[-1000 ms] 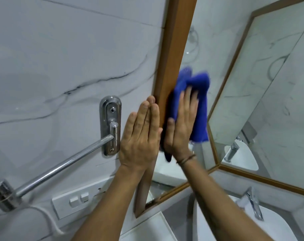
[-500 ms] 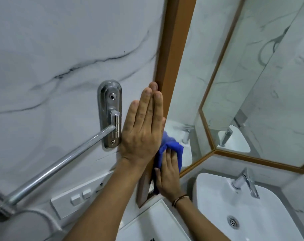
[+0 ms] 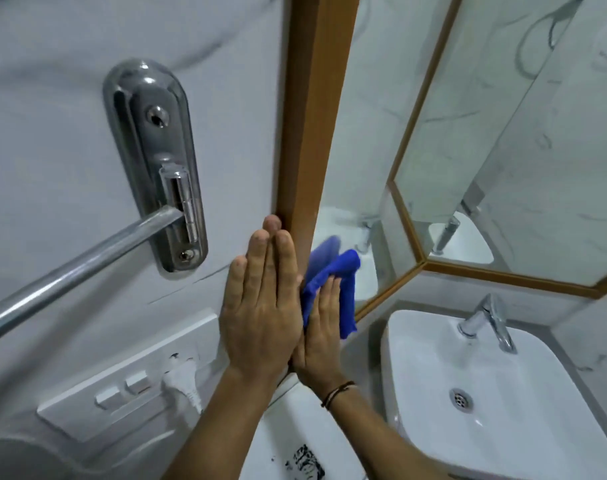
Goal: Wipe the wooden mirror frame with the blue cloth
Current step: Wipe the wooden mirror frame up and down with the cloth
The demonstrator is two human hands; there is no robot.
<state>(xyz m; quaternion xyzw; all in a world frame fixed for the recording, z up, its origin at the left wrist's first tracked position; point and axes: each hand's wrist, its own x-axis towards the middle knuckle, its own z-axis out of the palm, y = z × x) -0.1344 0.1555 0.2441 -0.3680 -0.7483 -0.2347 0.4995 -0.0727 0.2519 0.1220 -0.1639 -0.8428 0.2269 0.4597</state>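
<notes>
Head view. The wooden mirror frame (image 3: 312, 109) runs as a vertical post from the top edge down to the hands; its lower end is hidden behind them. A second stretch of frame borders the angled mirror (image 3: 524, 161) at right, meeting a lower rail above the white sink (image 3: 430, 403). Left of the post lies the marble wall (image 3: 52, 140), bare between the post and the chrome bracket (image 3: 156, 161) of the towel bar (image 3: 70, 271), which runs off the left edge. The left hand (image 3: 260, 317) lies flat and open against the wall, fingers together and extended, the fingertips (image 3: 272, 223) touching the post's left edge; it holds nothing. The right hand (image 3: 321, 337), a cord band at its wrist, is pressed palm-first on the blue cloth (image 3: 333, 285) just to the right of the post, on its mirror-side face; whether the fingers close round the cloth or merely pin it flat cannot be told. The cloth bunches above the right fingertips and hangs down past the outer side of the hand, its upper fold blurred. Below the left hand, a white switch plate (image 3: 122, 382) carries a plug (image 3: 181, 379). The tap (image 3: 485, 320) stands at the sink's rear rim. The object at lower left is cropped and indistinct.
</notes>
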